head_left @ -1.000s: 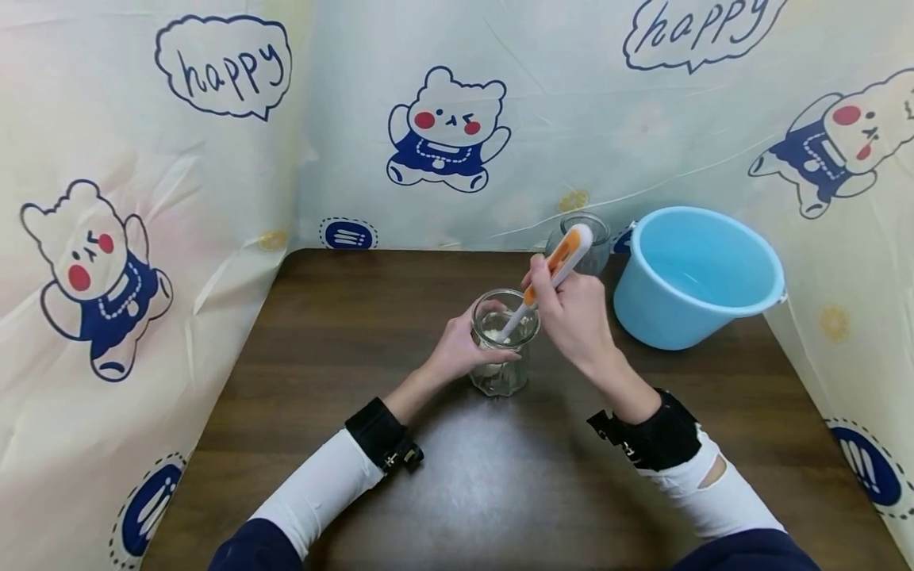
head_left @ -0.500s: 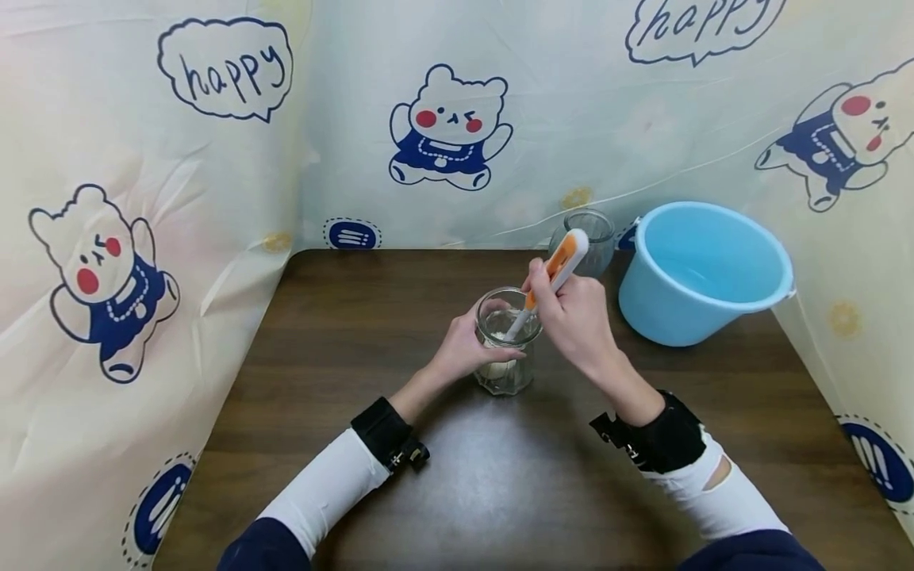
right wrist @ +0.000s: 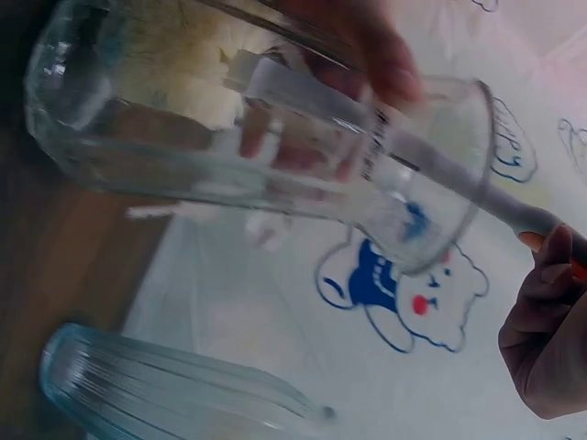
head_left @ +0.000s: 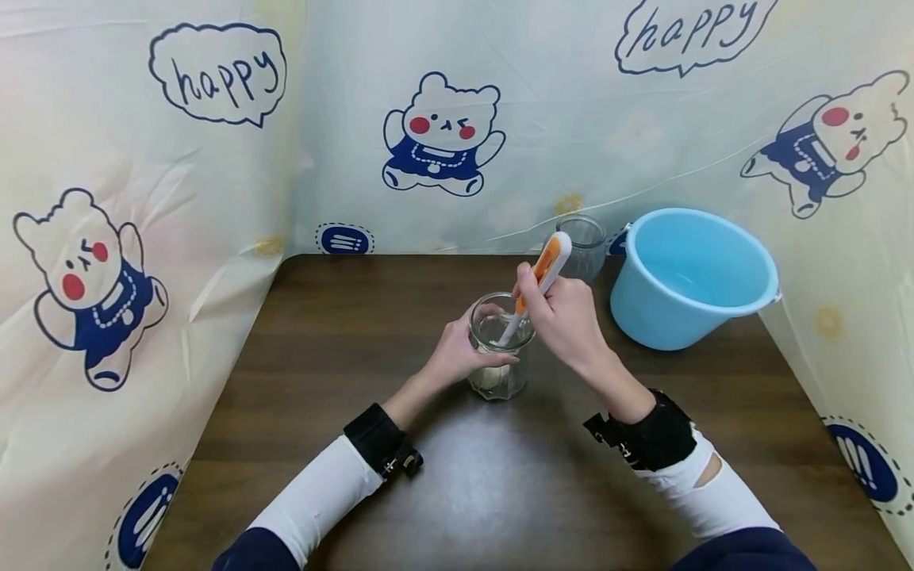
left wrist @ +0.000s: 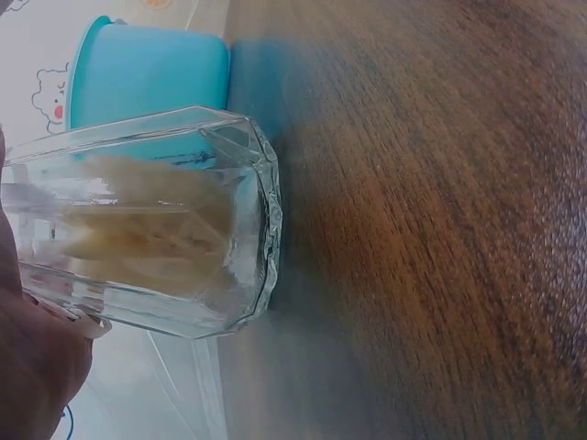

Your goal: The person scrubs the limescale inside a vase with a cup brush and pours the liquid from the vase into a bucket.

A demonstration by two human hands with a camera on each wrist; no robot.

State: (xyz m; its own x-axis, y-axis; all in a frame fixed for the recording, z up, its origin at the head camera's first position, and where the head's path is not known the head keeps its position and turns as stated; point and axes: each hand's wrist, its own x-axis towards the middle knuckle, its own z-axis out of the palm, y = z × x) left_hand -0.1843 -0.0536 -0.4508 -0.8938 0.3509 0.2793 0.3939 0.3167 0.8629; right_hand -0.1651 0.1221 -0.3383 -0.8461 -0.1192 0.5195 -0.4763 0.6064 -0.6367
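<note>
Right hand: its fingers (head_left: 567, 325) are curled tight round the brush, so this hand is holding it and is not free.
Brush: the orange and white handle (head_left: 548, 263) sticks up out of the right hand. The long stick leans, with its top to the far right and its low end down to the left and near, inside the jar.
Brush end: a pale, soft lump (right wrist: 174, 69) is deep in the jar at the low end of the stick. It looks like the brush's head, but the glass makes it hard to be sure.
Left hand: it (head_left: 460, 349) wraps round the left side of the jar, thumb on the near side.
Jar: the clear glass jar (head_left: 508, 388) is about upright on the bench (head_left: 443, 507), to the left of the right hand. The left hand is nearer, as it touches the glass.
In the way: the jar's round rim goes all round the stick, so the brush has room only along the jar's length, with a little tilt.
Other glass: a second glass (head_left: 587, 250) is at the far side, just past the right hand.
Bucket: a blue bucket (head_left: 667, 325) is to the right, apart from both hands.
Cloth: a pale cloth with bears (head_left: 343, 143) hangs at the far side.
</note>
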